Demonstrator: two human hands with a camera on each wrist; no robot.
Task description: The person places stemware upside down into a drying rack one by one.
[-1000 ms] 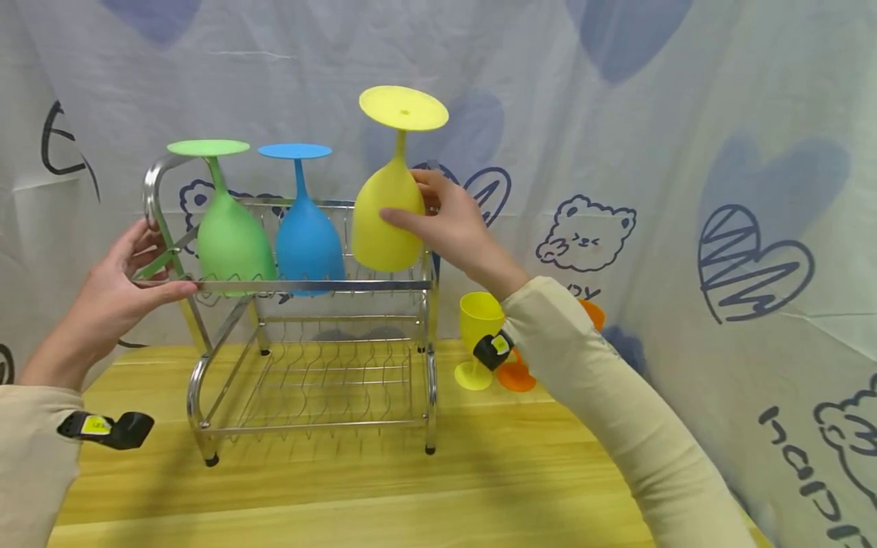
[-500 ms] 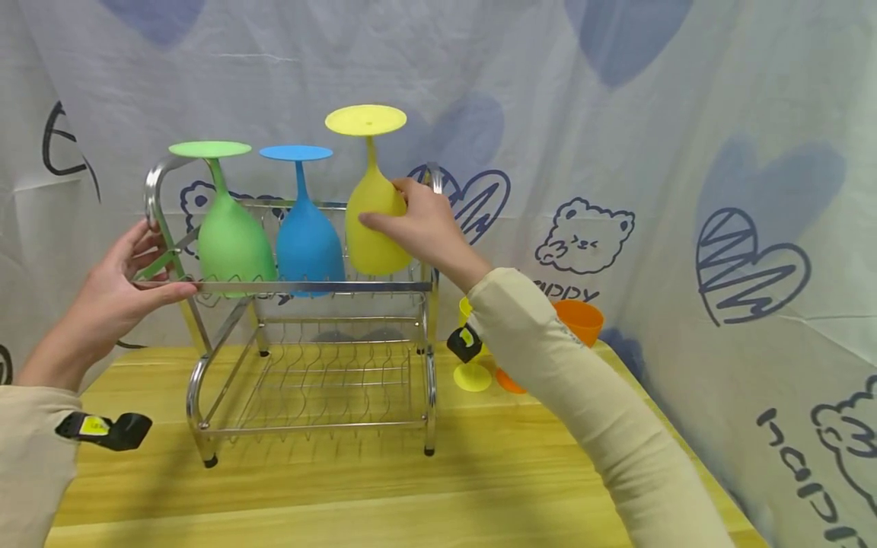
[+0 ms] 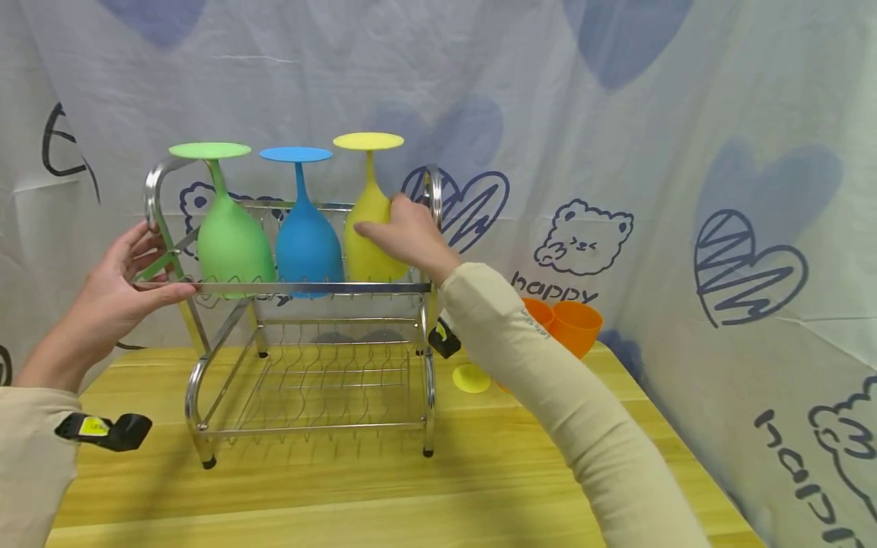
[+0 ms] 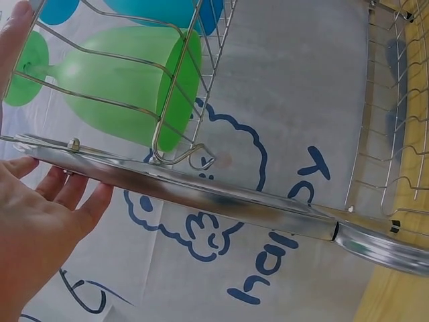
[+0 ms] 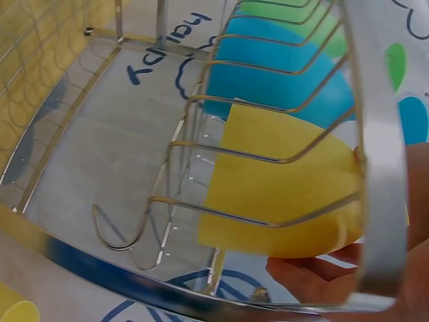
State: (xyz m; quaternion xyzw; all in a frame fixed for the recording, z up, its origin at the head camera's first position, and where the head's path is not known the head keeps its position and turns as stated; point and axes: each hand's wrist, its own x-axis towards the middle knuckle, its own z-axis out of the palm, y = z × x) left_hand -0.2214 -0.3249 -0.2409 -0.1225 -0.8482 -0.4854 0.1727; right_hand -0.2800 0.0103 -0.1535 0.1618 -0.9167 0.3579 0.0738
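A two-tier metal dish rack (image 3: 315,288) stands on the table. Its upper tier holds upside-down plastic goblets: a green goblet (image 3: 233,240) at left, a blue goblet (image 3: 308,243) in the middle and a yellow goblet (image 3: 366,255) at right. My right hand (image 3: 411,232) pinches the yellow goblet's bowl from the right; in the right wrist view its mouth sits down among the rack's wires. My left hand (image 3: 123,285) grips the rack's left side frame, thumb along the front rail; the left wrist view has its fingertips on the metal bar (image 4: 201,198).
Right of the rack, orange cups (image 3: 578,326) stand on the wooden table (image 3: 329,495), partly behind my right sleeve. A yellow goblet base (image 3: 471,378) shows there too. The rack's lower tier (image 3: 315,380) is bare wire. A printed curtain (image 3: 651,190) hangs behind.
My right hand has brought the yellow goblet left and down into the upper tier beside the blue one, and it has gone from tilted to upright-inverted. My left hand has stayed on the rack.
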